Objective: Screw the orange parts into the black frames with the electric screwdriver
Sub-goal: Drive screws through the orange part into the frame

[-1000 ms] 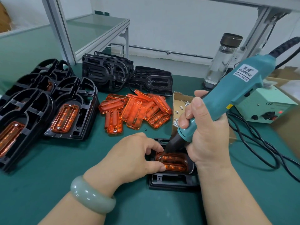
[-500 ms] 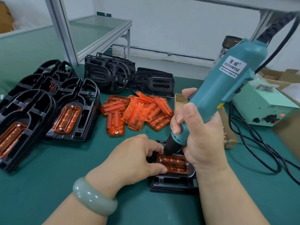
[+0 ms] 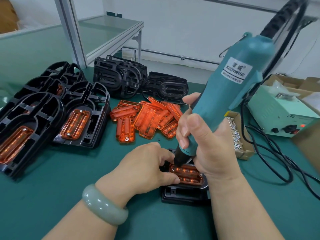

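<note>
**Driving a screw into the far-left corner of the orange part**

I am wrapping my right hand (image 3: 207, 149) around the lower barrel of the screwdriver (image 3: 230, 94), with fingers and thumb closed tight on it. I am holding it nearly upright so the tip is bearing down on the corner of the orange part (image 3: 187, 175) just below the grip. That part is sitting in the black frame (image 3: 183, 194) directly under both hands. My left hand (image 3: 143, 168) is pinching the part's left end between curled fingers and thumb, I judge to stop it turning or lifting while the screw is biting. A screw head is showing at the part's right end, beside my right wrist.

Just right of the grip, within easy reach, a cardboard box (image 3: 244, 154) is holding loose screws (image 3: 233, 132). Beyond the grip, a pile of loose orange parts (image 3: 147, 116) is waiting. Left of the pile, fitted frames (image 3: 81, 115) are lying overlapped with parts in them, and bare frames (image 3: 121, 77) are leaning farther back.
</note>
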A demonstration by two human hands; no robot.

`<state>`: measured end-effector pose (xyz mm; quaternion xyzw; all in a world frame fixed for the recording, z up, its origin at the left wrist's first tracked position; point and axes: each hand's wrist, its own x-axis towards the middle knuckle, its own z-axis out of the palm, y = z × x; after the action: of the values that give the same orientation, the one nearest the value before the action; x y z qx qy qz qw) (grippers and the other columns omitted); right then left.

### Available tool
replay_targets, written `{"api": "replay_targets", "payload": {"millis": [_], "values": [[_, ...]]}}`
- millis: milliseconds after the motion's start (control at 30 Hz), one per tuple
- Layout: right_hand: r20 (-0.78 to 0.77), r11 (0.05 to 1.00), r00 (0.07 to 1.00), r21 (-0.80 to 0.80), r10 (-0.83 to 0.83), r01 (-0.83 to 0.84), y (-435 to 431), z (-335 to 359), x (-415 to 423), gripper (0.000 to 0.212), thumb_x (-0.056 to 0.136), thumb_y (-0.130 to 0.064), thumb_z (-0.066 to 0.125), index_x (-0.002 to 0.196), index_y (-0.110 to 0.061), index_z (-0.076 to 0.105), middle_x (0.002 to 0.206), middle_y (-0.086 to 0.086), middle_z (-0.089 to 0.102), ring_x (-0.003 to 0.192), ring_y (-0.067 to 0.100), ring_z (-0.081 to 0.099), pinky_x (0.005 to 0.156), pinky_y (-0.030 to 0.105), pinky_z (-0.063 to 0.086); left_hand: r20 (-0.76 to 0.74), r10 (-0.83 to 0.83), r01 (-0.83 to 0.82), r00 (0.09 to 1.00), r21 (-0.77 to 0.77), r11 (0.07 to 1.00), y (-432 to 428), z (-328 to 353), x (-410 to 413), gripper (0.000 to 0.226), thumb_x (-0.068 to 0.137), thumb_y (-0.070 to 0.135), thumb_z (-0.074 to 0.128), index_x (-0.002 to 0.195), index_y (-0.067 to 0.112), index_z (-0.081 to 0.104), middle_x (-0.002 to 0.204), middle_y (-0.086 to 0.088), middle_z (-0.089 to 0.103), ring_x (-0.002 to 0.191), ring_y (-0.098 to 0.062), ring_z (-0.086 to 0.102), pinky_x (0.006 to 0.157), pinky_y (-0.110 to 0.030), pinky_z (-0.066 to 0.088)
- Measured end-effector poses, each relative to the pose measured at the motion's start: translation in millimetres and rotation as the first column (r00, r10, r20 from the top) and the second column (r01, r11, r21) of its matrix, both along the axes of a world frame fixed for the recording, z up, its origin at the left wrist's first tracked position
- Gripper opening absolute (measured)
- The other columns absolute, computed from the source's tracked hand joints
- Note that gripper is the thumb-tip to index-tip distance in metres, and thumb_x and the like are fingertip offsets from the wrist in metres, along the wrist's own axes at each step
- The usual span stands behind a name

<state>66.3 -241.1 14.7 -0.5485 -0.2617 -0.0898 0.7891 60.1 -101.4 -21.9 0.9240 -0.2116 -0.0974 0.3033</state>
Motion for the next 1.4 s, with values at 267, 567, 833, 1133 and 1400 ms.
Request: {"api": "replay_targets", "payload": {"millis": [267, 567, 833, 1133, 1400], "values": [[-0.124, 0.985, 0.988, 0.132, -0.095, 0.111, -13.0, -5.4, 4.6, 0.012, 0.088, -0.016, 0.058, 0.100, -0.017, 0.054, 0.056, -0.004, 0.048, 0.041, 0.010, 0.043, 0.049, 0.023, 0.038, 0.028, 0.024, -0.025, 0.999, 0.054, 0.998, 0.1, -4.5, 2.4, 0.045, 0.066, 0.058, 0.072, 0.108, 0.045, 0.064, 0.079, 0.015, 0.047, 0.071, -0.001, 0.045, 0.066, -0.024, 0.037], [-0.079, 0.995, 0.995, 0.078, -0.057, 0.063, -5.5, -3.6, -1.3, 0.021, 0.078, -0.010, 0.065, 0.081, -0.031, 0.066, 0.052, -0.005, 0.046, 0.040, 0.012, 0.041, 0.048, 0.022, 0.038, 0.036, 0.053, -0.055, 0.998, 0.043, 0.998, -1.4, -1.9, 0.7, 0.038, 0.065, 0.057, 0.074, 0.097, 0.038, 0.065, 0.078, 0.013, 0.050, 0.075, -0.009, 0.051, 0.068, -0.026, 0.045], [-0.073, 0.998, 0.997, 0.057, -0.023, 0.027, -6.0, -4.3, 0.1, 0.017, 0.077, -0.018, 0.065, 0.088, -0.030, 0.065, 0.054, -0.004, 0.047, 0.041, 0.012, 0.042, 0.049, 0.021, 0.039, 0.021, 0.079, -0.079, 0.997, 0.029, 0.996, -2.6, -0.2, 0.5, 0.037, 0.064, 0.055, 0.076, 0.094, 0.035, 0.067, 0.074, 0.014, 0.053, 0.072, -0.007, 0.053, 0.066, -0.025, 0.046], [-0.068, 0.995, 0.997, 0.091, -0.034, 0.040, -9.5, -5.9, 2.9, 0.022, 0.077, -0.017, 0.064, 0.094, -0.031, 0.067, 0.056, -0.005, 0.049, 0.040, 0.011, 0.044, 0.050, 0.022, 0.039, 0.011, 0.068, -0.068, 0.998, 0.009, 0.998, -1.1, -3.0, 1.3, 0.039, 0.064, 0.056, 0.075, 0.100, 0.045, 0.066, 0.076, 0.014, 0.051, 0.073, -0.005, 0.051, 0.070, -0.027, 0.047], [-0.105, 0.991, 0.991, 0.101, -0.077, 0.088, -9.9, -4.1, 2.4, 0.022, 0.081, -0.025, 0.064, 0.101, -0.018, 0.058, 0.057, -0.005, 0.050, 0.042, 0.011, 0.046, 0.050, 0.023, 0.040, -0.007, 0.063, -0.063, 0.998, 0.009, 0.998, 0.8, -4.3, 1.6, 0.045, 0.064, 0.059, 0.074, 0.106, 0.047, 0.065, 0.076, 0.016, 0.049, 0.071, -0.001, 0.048, 0.068, -0.025, 0.045]]}}
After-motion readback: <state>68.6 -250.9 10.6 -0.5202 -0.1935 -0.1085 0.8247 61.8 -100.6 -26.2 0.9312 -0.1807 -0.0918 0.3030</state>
